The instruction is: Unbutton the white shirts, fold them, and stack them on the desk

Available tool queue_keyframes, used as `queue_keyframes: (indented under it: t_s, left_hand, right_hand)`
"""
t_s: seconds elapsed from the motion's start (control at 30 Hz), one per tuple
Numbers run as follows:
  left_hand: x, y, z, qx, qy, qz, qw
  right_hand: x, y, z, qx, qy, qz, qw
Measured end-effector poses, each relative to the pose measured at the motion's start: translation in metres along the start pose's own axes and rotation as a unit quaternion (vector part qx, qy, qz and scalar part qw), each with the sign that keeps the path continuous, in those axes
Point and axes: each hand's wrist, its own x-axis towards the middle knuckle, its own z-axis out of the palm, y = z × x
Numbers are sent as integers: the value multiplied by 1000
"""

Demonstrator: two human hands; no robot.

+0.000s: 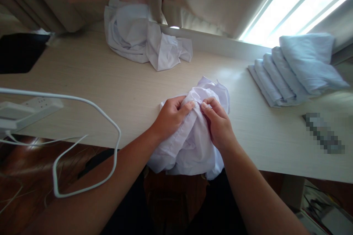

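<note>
Fabric (184,154), white, bunched, pinched by my left grip (171,114) and right grip (219,123), folded stack (305,64) at two o'clock on the worktop (110,91), rumpled cloth (134,29) at eleven o'clock.

Place: prob. a home rm | beige curtains (215,0), bright window (292,3) w/ daylight, upper R | long pale wood-look desk (88,73) under them, stack of folded white cloth (306,62) at R | white pwr strip (41,104) & loose cable (119,136) at L | glossy reddish-brown flr (30,165) below
</note>
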Motion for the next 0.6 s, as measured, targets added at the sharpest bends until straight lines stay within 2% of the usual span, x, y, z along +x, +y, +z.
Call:
queue_keyframes:
  t_s: [0.13,0.27,0.43,0.6]
  left_hand:
    - [2,0,-5,-18,7,-16,1000]
    - [3,1,-8,-39,5,-27,999]
    - [3,0,-9,-67,12,-40,997]
    - [4,-1,-8,-67,62,-37,995]
  right_hand:
    - [1,-2,-2,-76,-35,5,996]
    - [1,-2,-1,-63,-62,22,996]
    - [0,-1,-1,-46,-50,16,998]
    - [-1,-4,1,-74,-55,-20,996]
